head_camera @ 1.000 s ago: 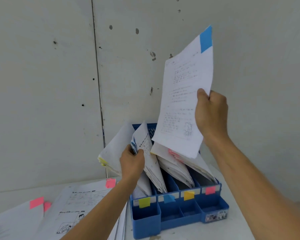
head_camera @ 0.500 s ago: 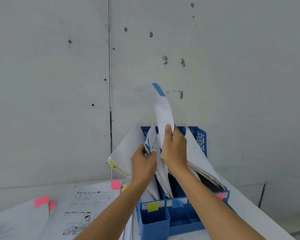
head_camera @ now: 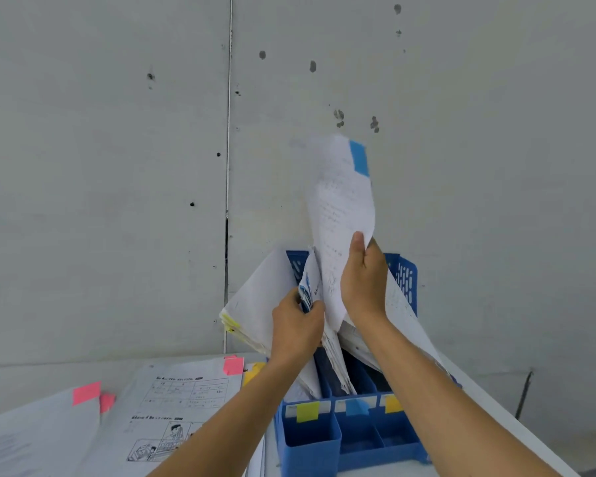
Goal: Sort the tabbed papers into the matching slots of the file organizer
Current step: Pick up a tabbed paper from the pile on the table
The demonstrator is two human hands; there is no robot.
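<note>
Right hand (head_camera: 363, 284) pinches blue-tabbed sheet (head_camera: 341, 218) upright above organizer (head_camera: 310, 442). Left hand (head_camera: 296, 325), just beside, grips filed papers (head_camera: 308, 287), parting gap. Step: filing. Next, likely: lower sheet into slot behind blue label (head_camera: 356, 407), below hands.

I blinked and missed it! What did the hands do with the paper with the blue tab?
The right hand, gripping the white sheet with the blue tab, brought it down and left, into the gap above the blue plastic file organizer. Nothing was let go. The left hand kept holding the filed white papers apart; organizer and pink-tabbed papers on the table stayed put.
</note>
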